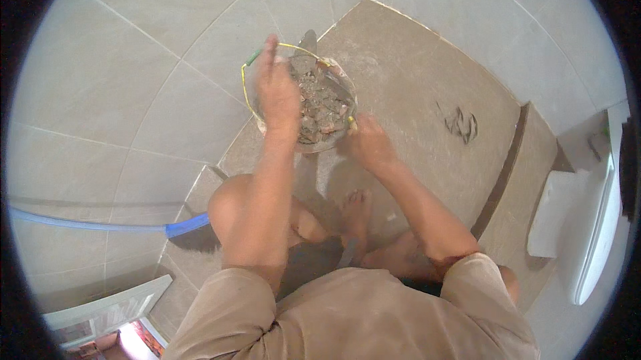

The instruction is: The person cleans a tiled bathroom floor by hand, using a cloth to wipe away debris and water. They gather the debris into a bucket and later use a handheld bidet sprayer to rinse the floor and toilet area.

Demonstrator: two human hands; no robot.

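Observation:
A round bucket (350, 86) full of grey and brownish rubble (324, 112) stands on the tiled floor in front of me. Its yellow wire handle, with a green grip (253, 58), lies over toward the far left side. A grey, rounded blade-like piece (308, 42) sticks out past the far rim. My left hand (278, 90) is over the bucket's left part, blurred, its fingers stretched away from me and apparently holding nothing. At the bucket's right rim, by a yellow bit, my right hand (371, 141) has its fingers curled in, seemingly gripping the edge.
Grey tiled walls (153, 80) meet in a corner beyond the bucket. Dark thin loops (461, 125) lie on the floor at right. A raised ledge (517, 173) and a white toilet (597, 226) are farther right. A blue broom (187, 225) leans at left, near my knee.

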